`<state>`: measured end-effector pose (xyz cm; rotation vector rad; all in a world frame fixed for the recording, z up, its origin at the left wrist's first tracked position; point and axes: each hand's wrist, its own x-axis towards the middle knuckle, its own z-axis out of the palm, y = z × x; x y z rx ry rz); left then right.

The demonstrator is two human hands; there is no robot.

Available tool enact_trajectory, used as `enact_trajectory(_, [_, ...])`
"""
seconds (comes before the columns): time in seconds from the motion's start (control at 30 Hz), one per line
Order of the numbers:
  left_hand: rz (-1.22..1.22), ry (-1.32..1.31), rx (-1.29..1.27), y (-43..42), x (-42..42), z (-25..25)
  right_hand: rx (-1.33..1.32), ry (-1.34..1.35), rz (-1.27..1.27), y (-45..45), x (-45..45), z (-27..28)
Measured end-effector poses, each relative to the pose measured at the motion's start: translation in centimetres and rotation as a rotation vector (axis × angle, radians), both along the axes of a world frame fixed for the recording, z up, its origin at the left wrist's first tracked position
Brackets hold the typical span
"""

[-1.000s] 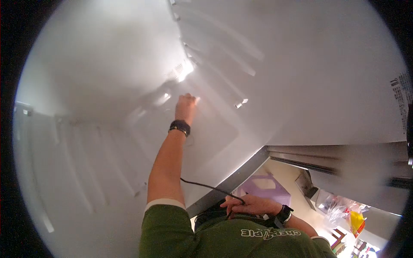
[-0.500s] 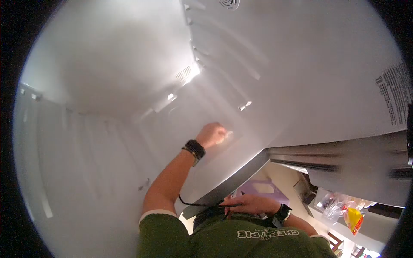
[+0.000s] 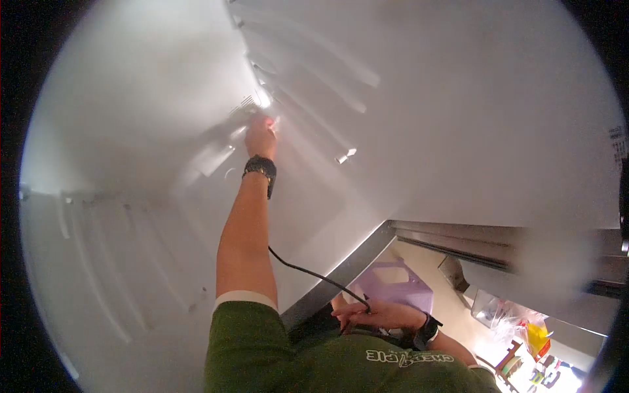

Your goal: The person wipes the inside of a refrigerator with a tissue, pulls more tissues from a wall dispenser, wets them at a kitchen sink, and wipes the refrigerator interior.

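Reaches far into the white ribbed interior [image 3: 98, 275] with the left hand [image 3: 261, 139], close to the bright light [image 3: 262, 98] and the slatted vent [image 3: 245, 103]. Shows something pale at the left fingertips, too blurred to name; cannot tell whether the left grip is closed on it. Keeps the right hand [image 3: 380, 315] near the waist, fingers partly bent beside the black cord [image 3: 314, 274]; cannot tell from this whether gripping it or just touching it. Has the cord crossing the grey edge [image 3: 363, 255], from beside the left forearm to the right fingers.

Could snag or tug the cord, likely through moving the left arm while crossed by it at the elbow. Could also knock the wristband [image 3: 261, 167] or knuckles against the vent or light, by working so close to both at speed. Might lose balance, from reaching so deep.

Compared with half a second ago, reaches deeper with the left hand, away from the flat panel and towards the light, with the arm straighter. Also shows more of the cord, then mostly bunched near the waist.
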<state>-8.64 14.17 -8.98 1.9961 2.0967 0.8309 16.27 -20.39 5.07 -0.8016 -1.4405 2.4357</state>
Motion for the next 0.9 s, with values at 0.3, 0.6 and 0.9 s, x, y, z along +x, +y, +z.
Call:
enact_trajectory(0.3, [-0.36, -0.053, 0.051, -11.9, 8.0, 1.5, 0.108, 0.025, -0.004, -1.0, -0.6, 0.5])
enact_trajectory(0.6, [-0.462, -0.058, 0.01, -18.0, 10.5, 3.6, 0.145, -0.015, 0.074, -2.9, -0.3, 1.0])
enact_trajectory(0.9, [-0.454, 0.104, -0.154, -22.2, 7.9, 4.2, 0.172, -0.035, 0.198, -2.8, -1.1, 4.0])
